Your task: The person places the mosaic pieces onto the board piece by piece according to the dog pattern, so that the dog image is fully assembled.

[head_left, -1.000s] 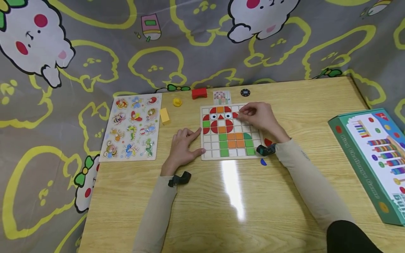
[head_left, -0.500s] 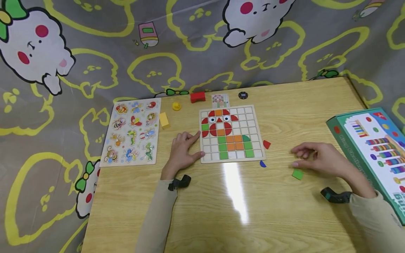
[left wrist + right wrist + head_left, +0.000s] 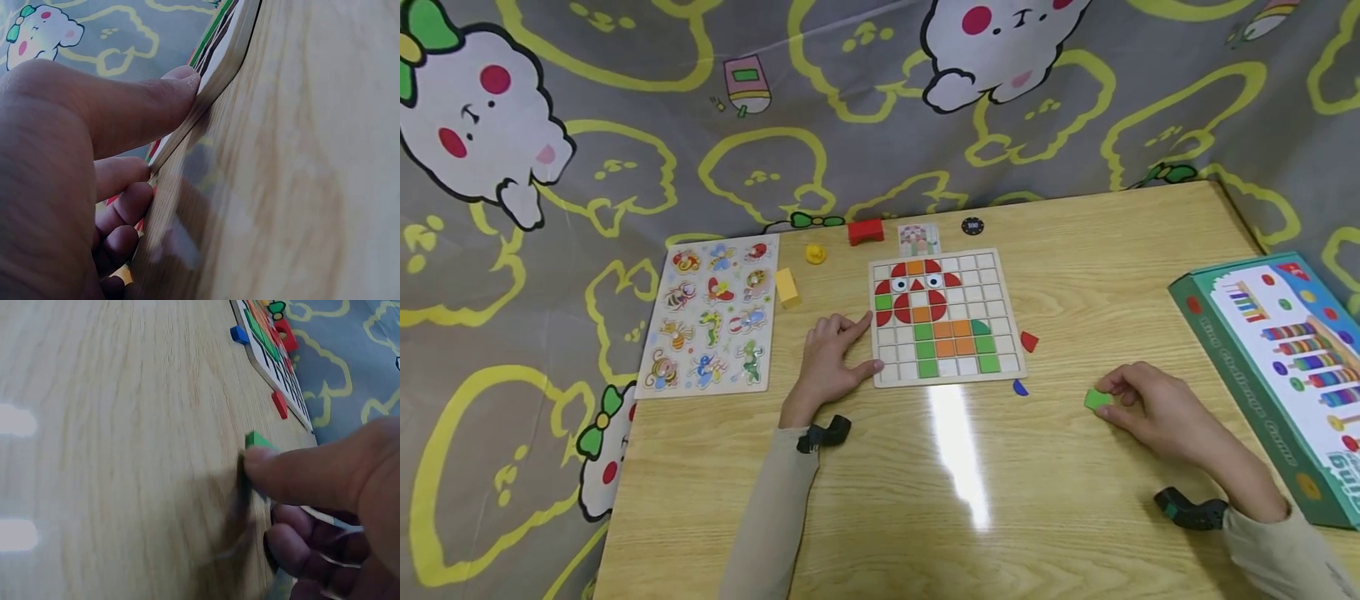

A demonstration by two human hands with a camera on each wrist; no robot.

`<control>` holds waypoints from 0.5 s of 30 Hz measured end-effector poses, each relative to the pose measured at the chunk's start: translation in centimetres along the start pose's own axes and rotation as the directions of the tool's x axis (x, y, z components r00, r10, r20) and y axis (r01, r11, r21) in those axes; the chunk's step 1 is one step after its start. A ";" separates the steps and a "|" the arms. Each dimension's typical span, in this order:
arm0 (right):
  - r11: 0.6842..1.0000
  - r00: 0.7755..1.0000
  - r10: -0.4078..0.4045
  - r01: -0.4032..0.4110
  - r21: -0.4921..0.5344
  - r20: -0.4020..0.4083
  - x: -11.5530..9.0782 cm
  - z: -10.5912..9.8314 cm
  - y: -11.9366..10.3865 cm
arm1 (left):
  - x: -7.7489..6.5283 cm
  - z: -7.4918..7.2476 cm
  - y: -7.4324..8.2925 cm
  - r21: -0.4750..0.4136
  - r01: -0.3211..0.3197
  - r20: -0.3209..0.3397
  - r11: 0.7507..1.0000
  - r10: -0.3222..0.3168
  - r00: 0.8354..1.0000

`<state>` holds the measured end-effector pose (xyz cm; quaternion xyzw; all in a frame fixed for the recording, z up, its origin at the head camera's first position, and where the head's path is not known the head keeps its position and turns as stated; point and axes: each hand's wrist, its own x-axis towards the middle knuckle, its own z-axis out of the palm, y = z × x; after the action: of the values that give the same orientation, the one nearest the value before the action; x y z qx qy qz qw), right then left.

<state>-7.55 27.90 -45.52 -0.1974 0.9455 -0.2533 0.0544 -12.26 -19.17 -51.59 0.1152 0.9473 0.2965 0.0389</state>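
A green square tile is pinched between the thumb and fingers of my right hand, over the right part of the table. In the right wrist view the thumb covers most of the green tile. My left hand lies at the left edge of the wooden grid board, with thumb and index finger spread against it. Up close in the left wrist view, the thumb touches the board's corner rim. Red, orange, green and eye-printed tiles form a picture in the grid.
A red quarter-round piece and a blue half-round piece lie beside the board. Behind it are a picture card, a red block and a black chip. An insect puzzle stands left, a game box right.
My right hand has left the upper right of the board, moved right and toward me, and taken hold of the green tile. The left hand has stayed at the board's edge.
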 end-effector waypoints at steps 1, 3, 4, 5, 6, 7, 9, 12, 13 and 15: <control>1.000 1.000 -0.005 0.005 -0.005 -0.002 0.2 0.0 -0.1 | 0.0 0.0 0.0 0.001 0.001 0.000 1.000 -0.001 1.000; 1.000 1.000 -0.016 0.016 -0.008 -0.011 0.7 0.1 -0.4 | 0.0 -0.1 0.0 0.001 0.000 -0.002 1.000 0.000 1.000; 1.000 1.000 -0.025 0.025 0.002 -0.016 1.1 0.2 -0.4 | 0.0 -0.2 0.1 0.003 -0.001 -0.002 1.000 0.001 1.000; 0.999 0.999 -0.032 0.032 0.021 -0.026 1.5 0.2 -0.4 | 0.1 -0.2 0.1 0.002 -0.002 -0.001 1.000 0.002 1.000; 0.998 0.999 -0.030 0.031 0.058 -0.030 2.0 0.3 -0.4 | 0.1 -0.2 0.1 0.004 -0.004 -0.003 1.000 0.004 1.000; 0.994 0.999 -0.014 0.017 0.111 -0.032 2.5 0.3 -0.3 | 0.1 -0.2 0.1 0.004 -0.004 -0.002 1.000 0.004 1.000; 0.971 0.999 0.039 -0.033 0.235 -0.024 3.8 0.4 -0.3 | 0.1 -0.3 0.1 0.000 -0.004 -0.003 1.000 0.004 1.000; 0.901 0.986 0.165 -0.147 0.409 -0.009 6.4 0.6 -0.3 | 0.1 -0.2 0.1 -0.006 -0.004 -0.006 1.000 0.004 1.000; 0.872 0.980 0.200 -0.175 0.458 -0.006 7.3 0.8 -0.4 | 0.0 -0.1 0.1 -0.007 -0.005 -0.005 1.000 0.004 1.000; 0.826 0.970 0.242 -0.198 0.528 -0.014 9.4 1.2 -0.7 | 0.0 0.0 0.1 -0.005 -0.005 -0.006 1.000 0.005 1.000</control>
<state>-15.66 22.99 -46.21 -0.0546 0.8587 -0.5002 0.0968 -12.25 -19.07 -51.48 0.1166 0.9464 0.2992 0.0357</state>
